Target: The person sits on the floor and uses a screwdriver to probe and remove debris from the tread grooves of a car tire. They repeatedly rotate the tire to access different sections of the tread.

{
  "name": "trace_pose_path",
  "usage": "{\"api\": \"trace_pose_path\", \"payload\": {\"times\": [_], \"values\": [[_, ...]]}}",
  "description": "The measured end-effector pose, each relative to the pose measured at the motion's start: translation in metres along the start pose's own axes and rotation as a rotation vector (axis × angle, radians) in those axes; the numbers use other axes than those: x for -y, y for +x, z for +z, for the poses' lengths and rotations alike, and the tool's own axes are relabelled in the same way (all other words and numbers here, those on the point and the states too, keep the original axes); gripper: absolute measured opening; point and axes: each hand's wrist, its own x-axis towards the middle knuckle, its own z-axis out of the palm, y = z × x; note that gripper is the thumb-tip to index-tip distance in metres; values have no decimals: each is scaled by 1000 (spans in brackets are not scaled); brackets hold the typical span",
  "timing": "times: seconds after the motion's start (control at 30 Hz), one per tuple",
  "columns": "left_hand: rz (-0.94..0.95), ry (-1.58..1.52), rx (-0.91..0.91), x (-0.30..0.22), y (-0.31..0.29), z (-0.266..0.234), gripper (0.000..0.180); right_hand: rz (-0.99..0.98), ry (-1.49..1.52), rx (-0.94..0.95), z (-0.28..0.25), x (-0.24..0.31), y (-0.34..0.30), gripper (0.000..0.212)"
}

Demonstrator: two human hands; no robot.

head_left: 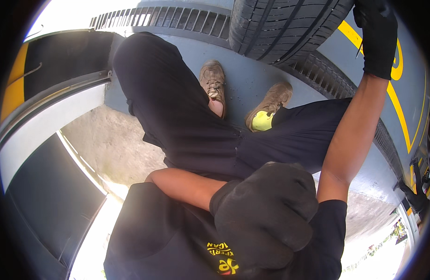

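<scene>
My left hand (268,214), in a black glove, is curled into a fist close to my chest. What the fist holds, if anything, is hidden. My right arm stretches up to the far right, where my right hand (377,42), also black-gloved, is closed beside a black car tyre (289,28). From under that glove pokes the tip of a thin metal piece (359,50); the rest of it is covered, so its kind cannot be told. The tyre's grooved tread faces me, and its upper part is cut off by the picture's edge.
Dark slotted grating (177,21) runs along the grey floor (252,79) on both sides of the tyre. Yellow lines (399,114) mark the right side. A black and yellow panel (51,65) stands at left. My brown shoes (214,81) are below the tyre. Black equipment (415,196) shows at the right rim.
</scene>
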Motion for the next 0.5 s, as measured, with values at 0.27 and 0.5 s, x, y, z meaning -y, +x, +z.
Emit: {"api": "trace_pose_path", "payload": {"times": [0.27,0.5], "values": [[196,-15,748,-6,71,-67,19,-60,-314,14,-11,-27,8,24],[-205,706,83,113,221,-138,61,287,-97,-34,1,14,8,31]]}}
